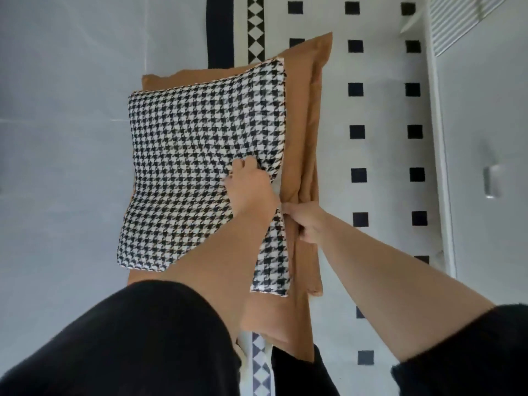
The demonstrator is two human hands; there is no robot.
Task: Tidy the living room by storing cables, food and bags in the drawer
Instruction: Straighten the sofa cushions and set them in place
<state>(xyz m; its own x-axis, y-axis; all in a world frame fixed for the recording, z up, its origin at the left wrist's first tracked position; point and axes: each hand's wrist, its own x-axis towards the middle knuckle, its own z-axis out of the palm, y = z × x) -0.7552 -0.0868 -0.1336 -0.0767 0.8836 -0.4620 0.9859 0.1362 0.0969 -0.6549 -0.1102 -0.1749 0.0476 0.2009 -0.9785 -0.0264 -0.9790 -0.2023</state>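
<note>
Houndstooth cushion (200, 155) sits stacked on tan cushion (310, 115) over the rug (383, 110) edge, long axis near-to-far — left hand (248, 190) bunches its right edge in curled fingers, right hand (307, 224) clutching the tan one just beside.

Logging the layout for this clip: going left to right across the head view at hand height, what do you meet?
Grey floor, houndstooth cushion, left hand, right hand, rug with black squares, white cabinet front, metal handle. The tan cushion overlaps, so omitted.

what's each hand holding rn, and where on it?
Left hand grips the houndstooth cushion at its bunched right edge. Right hand grips the tan cushion by its edge beside it.
</note>
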